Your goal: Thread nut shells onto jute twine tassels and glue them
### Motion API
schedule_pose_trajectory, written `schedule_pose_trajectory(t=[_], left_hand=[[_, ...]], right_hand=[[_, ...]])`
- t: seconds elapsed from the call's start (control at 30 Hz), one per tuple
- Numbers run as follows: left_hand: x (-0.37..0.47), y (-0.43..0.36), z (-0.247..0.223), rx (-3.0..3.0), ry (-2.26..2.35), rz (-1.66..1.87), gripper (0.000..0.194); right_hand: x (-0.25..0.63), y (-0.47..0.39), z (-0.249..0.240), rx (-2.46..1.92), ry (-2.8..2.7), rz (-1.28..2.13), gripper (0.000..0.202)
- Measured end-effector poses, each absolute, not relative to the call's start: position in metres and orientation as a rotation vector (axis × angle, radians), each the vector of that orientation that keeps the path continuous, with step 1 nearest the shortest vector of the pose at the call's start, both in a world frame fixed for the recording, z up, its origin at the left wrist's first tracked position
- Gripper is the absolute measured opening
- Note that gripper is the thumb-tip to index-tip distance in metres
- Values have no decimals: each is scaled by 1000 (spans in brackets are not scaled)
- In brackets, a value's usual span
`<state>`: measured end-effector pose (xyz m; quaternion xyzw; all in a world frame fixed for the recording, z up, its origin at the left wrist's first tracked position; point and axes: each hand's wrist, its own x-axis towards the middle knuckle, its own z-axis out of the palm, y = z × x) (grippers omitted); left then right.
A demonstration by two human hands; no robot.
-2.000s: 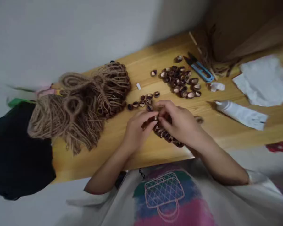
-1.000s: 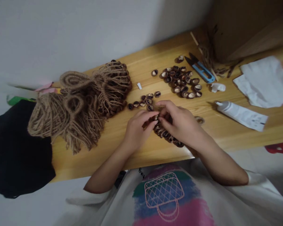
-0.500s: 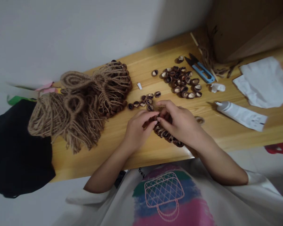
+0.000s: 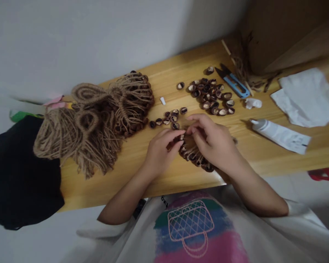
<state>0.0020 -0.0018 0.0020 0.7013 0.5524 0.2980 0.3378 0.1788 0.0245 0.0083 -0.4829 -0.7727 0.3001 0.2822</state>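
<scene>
My left hand pinches a small brown nut shell between thumb and fingertips. Just to its right, my right hand has its thumb and forefinger drawn together; whatever is between them is too small to make out. Beneath both hands lies a fan of twine cords with a row of dark half shells along its lower edge, partly covered by my right hand. A few loose half shells sit just beyond my fingertips, and a larger cluster of shells lies farther back.
Finished-looking bundles of twine and shells fill the table's left side. To the right are blue thread snips, a white glue tube and a white cloth. A cardboard box stands behind; a small white cap lies mid-table.
My right hand has shifted slightly up and right, its fingertips coming away from the left ones. The shell in my left hand and more of the twine now show.
</scene>
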Motion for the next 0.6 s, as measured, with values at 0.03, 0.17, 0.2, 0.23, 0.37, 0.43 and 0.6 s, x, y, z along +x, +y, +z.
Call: schedule_pose_trajectory(t=[0.03, 0.17, 0.2, 0.23, 0.37, 0.43, 0.6], left_hand=[[2, -2, 3, 1822, 1446, 764, 27], [3, -2, 4, 1812, 1475, 735, 27], [3, -2, 5, 1811, 1480, 730, 27], [3, -2, 5, 1811, 1485, 726, 26], [3, -2, 5, 1806, 1489, 710, 25], [3, -2, 5, 1801, 1491, 712, 24], [4, -3, 5, 1790, 1509, 715, 24]], right_hand=[[179, 25, 8, -1307, -2046, 798, 32], [182, 26, 10, -1360, -1981, 786, 32], [183, 26, 11, -1370, -1977, 790, 32], [183, 27, 12, -1380, -1982, 798, 32], [184, 26, 14, -1410, -2046, 867, 31], [184, 26, 14, -1409, -2060, 875, 31], [184, 26, 15, -1460, -2017, 873, 29]])
